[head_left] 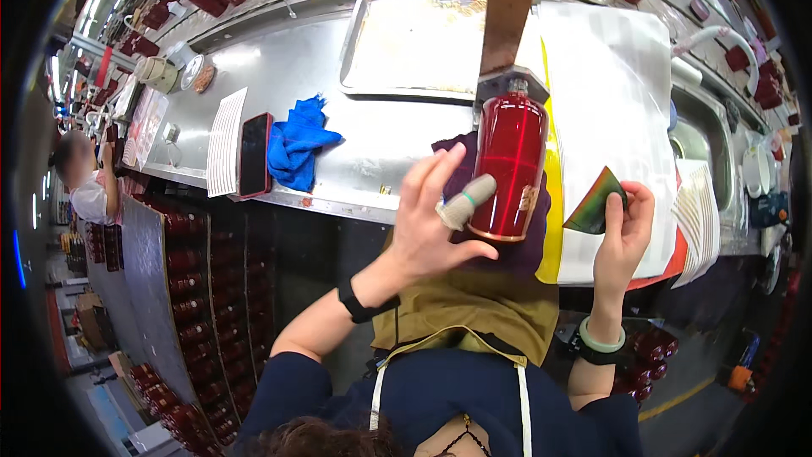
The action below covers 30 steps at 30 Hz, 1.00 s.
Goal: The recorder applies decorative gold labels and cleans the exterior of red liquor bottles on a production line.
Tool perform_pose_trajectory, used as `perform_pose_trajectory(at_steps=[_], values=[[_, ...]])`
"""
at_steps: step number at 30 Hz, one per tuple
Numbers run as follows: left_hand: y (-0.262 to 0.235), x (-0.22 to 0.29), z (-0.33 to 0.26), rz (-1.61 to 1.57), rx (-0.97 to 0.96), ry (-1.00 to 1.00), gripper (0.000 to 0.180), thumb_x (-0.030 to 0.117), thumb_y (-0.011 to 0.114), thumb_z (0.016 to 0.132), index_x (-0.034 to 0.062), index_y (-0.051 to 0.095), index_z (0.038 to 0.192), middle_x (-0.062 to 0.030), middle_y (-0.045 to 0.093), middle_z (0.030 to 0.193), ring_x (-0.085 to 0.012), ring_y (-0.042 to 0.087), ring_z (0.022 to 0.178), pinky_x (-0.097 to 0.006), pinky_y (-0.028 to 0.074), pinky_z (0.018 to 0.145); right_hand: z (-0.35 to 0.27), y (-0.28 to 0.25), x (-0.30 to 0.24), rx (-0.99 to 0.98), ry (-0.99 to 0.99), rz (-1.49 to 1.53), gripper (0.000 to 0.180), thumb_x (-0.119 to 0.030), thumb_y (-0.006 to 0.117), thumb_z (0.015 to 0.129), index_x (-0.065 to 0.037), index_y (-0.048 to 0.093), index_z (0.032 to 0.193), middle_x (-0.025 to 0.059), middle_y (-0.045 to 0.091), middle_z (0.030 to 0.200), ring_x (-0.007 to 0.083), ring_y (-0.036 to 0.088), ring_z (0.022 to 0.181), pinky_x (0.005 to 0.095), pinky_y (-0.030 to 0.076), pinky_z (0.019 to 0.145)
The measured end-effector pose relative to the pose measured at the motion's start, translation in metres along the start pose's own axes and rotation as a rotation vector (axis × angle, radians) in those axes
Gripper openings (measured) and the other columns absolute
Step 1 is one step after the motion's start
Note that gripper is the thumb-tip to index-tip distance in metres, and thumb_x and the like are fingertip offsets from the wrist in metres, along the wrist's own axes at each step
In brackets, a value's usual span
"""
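Red bottle (510, 165), neck toward the top edge, lies just right of the frame's centre on a dark purple cloth (529, 250). At the far left we see a co-worker (93, 201) in a white top. Next come pale striped sheets (226, 144), a dark phone (255, 156) with a red edge and a crumpled blue cloth (296, 145), all on our metal worktop (368, 140); a shallow metal tray (414, 42) lies at upper centre. Our left hand (419, 224) is spread wide; one finger, in a pale cover (467, 202), overlaps the bottle's left side, but we cannot tell whether it presses there. Right of the bottle are a yellow strip (554, 171) and a white sheet (605, 93), over which our right hand (623, 228) pinches a dark green triangular piece (596, 203) between thumb and fingers. More striped sheets (698, 216) lie at the right, near a sink (715, 127).
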State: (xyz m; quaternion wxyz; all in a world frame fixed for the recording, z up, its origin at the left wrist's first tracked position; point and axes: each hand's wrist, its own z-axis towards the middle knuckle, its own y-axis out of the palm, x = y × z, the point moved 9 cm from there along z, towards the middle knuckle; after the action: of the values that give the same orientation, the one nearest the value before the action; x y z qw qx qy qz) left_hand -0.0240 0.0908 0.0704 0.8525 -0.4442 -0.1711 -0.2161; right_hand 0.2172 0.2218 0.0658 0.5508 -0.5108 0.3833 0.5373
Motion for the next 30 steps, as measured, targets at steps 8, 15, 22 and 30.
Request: perform_pose_trajectory(at_steps=[8,15,22,30], values=[[-0.003,-0.198,0.109,0.272,-0.058,-0.235,0.054,0.023,0.075,0.090,-0.0033,0.060,0.135,-0.0251,0.070,0.113,-0.0418,0.066,0.106,-0.046,0.052,0.091,-0.017,0.027,0.001,-0.100,0.120,0.027,0.028,-0.011,0.051,0.102,-0.003,0.051,0.128,-0.0014,0.040,0.095,0.0072,0.036,0.082,0.0241,0.034,0.073],[0.009,-0.200,0.103,0.376,-0.273,-0.127,0.069,0.051,0.076,0.086,-0.0041,0.066,0.127,-0.0199,0.073,0.097,-0.0345,0.070,0.101,-0.050,0.039,0.113,-0.038,0.062,-0.028,-0.418,-0.107,-0.407,0.107,-0.043,0.099,0.058,0.001,0.048,0.142,0.0070,0.047,0.104,0.0220,0.050,0.090,0.0338,0.045,0.081],[0.006,-0.176,0.095,0.299,-0.322,-0.026,0.030,0.008,0.075,0.082,0.0081,0.076,0.112,-0.0160,0.072,0.082,-0.0347,0.069,0.087,-0.045,0.048,0.100,-0.034,0.087,-0.030,-0.346,-0.325,-0.561,0.105,-0.024,0.097,0.066,0.004,0.041,0.150,0.0222,0.051,0.134,0.0395,0.061,0.117,0.0435,0.054,0.093],[-0.037,-0.135,0.107,0.131,0.035,-0.040,0.026,0.003,0.074,0.087,0.0077,0.077,0.112,-0.0125,0.076,0.094,-0.0307,0.072,0.088,-0.040,0.056,0.076,-0.021,0.090,-0.022,-0.422,-0.223,-0.461,0.112,-0.031,0.100,0.060,-0.002,0.042,0.152,0.0188,0.046,0.138,0.0370,0.057,0.122,0.0436,0.054,0.096]])
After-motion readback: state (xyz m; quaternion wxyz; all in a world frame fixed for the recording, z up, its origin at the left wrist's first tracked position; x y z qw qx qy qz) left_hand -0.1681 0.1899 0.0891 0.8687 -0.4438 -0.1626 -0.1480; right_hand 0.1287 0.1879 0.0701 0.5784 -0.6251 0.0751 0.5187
